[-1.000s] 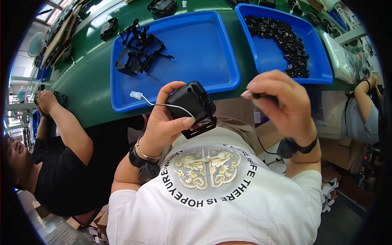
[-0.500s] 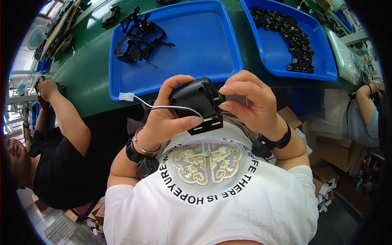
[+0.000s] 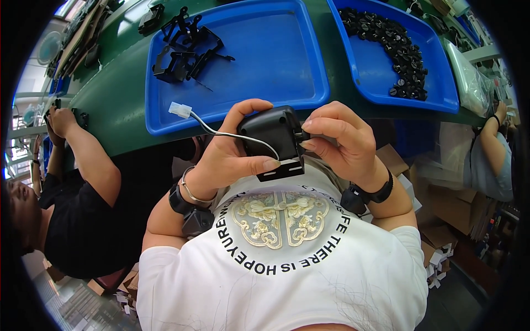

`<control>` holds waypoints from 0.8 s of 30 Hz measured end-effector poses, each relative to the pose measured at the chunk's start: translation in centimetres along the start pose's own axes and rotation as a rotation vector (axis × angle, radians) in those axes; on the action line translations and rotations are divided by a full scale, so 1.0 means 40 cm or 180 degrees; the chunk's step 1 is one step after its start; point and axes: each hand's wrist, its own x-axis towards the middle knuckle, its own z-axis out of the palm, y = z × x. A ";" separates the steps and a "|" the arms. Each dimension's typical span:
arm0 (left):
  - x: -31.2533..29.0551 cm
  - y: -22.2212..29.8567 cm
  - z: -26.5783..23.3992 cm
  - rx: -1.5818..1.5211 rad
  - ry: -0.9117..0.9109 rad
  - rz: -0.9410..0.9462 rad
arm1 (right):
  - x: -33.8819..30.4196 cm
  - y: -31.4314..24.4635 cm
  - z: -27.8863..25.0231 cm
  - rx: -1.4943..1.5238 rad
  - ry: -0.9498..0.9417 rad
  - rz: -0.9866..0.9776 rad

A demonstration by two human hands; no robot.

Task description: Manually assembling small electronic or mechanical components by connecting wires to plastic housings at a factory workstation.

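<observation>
My left hand point(image 3: 223, 157) is wrapped round a black box-shaped housing point(image 3: 269, 134), fingers over its top and thumb across the lower front. A black slotted bracket point(image 3: 281, 170) sits along the housing's lower edge. From the housing runs a white cable point(image 3: 237, 135), ending in a white plug point(image 3: 180, 110) that sticks out above the left tray's near edge. Thumb and index finger of my right hand point(image 3: 345, 142) pinch a small black knob screw point(image 3: 302, 135) at the housing's right side. Its shank is hidden from view now.
A blue tray point(image 3: 270, 60) ahead holds black metal brackets point(image 3: 190, 49). Another blue tray point(image 3: 371, 69) at the right contains many black knob screws point(image 3: 395, 47). Both rest on a green table point(image 3: 113, 124). One co-worker's arm point(image 3: 91, 146) is at the left, another's point(image 3: 494, 143) at the far right.
The knob screw's shank, visible before between knob and housing, no longer shows; the knob sits closer to the housing. Housing and hands have shifted slightly right, and the plug has swung up.
</observation>
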 end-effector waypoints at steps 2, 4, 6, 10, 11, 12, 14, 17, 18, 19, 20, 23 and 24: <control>-0.001 -0.003 0.002 -0.0023 0.0044 -0.0022 | -0.001 -0.005 0.000 -0.0028 -0.0010 0.0130; -0.002 -0.006 0.006 -0.0079 0.0136 -0.0058 | -0.001 -0.013 0.000 -0.0086 -0.0044 0.0389; 0.001 -0.002 0.012 -0.0013 0.0179 -0.0042 | 0.005 -0.019 0.002 -0.0145 -0.0015 0.0442; 0.006 -0.001 0.017 0.0097 0.0291 0.0024 | 0.013 -0.025 0.011 -0.0326 0.0044 0.0559; 0.008 -0.003 0.017 0.0081 0.0304 0.0048 | 0.014 -0.025 0.013 -0.0398 0.0060 0.0574; 0.009 -0.005 0.017 0.0065 0.0317 0.0073 | 0.015 -0.025 0.015 -0.0470 0.0075 0.0589; 0.008 -0.009 0.023 0.0108 0.0426 0.0011 | 0.014 -0.020 0.016 -0.0538 0.0012 0.0610; 0.007 -0.014 0.027 0.0194 0.0637 -0.0110 | 0.009 -0.011 0.017 -0.0683 -0.0112 0.0648; 0.009 -0.019 0.023 0.0353 0.0581 0.0059 | 0.008 -0.010 0.015 -0.0519 -0.0210 0.0850; 0.012 -0.022 0.019 0.0512 0.0524 0.0229 | 0.007 -0.009 0.013 -0.0354 -0.0308 0.1050; 0.013 -0.024 0.018 0.0673 0.0467 0.0400 | 0.005 -0.008 0.012 -0.0189 -0.0404 0.1249; 0.014 -0.020 0.024 0.0593 0.0512 0.0369 | -0.002 -0.002 0.013 -0.0129 -0.0508 0.1388; 0.014 -0.019 0.025 0.0552 0.0541 0.0351 | -0.002 0.000 0.012 -0.0094 -0.0563 0.1459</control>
